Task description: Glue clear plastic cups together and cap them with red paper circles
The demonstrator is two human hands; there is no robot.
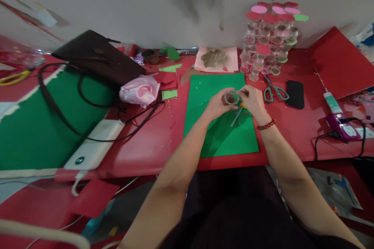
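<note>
Wore dark clothes [228, 206] in front of the red tabletop [146, 153]. Had a white power bank [96, 144] near the front edge at left, with a dark cord [117, 139] looped over it. At right, had a purple device [340, 126] with a black lead.

Had a green sheet [222, 140] laid flat straight ahead. Over its far half, held a small clear cup [231, 98] in the left hand [218, 104], grip closed around the side, open mouth turned up. Saw something brownish inside. Put the right hand [253, 101] at the cup's rim, grip narrow, thumb and fingers drawn together; could not tell whether around anything. Wore a beaded bracelet [266, 125] on that wrist. Saw a clear strip [236, 118] just below the hands.

Beyond, to the right, had a black phone [295, 94] beside green-handled scissors [271, 85]; to the left, a shiny pink bundle [140, 90] touching a dark bag [105, 64]. Farther back, had brown grit [214, 58] spread on pink paper [232, 60], and near the wall [122, 0], stacked clear cups [264, 41] topped with coloured discs [270, 18].
</note>
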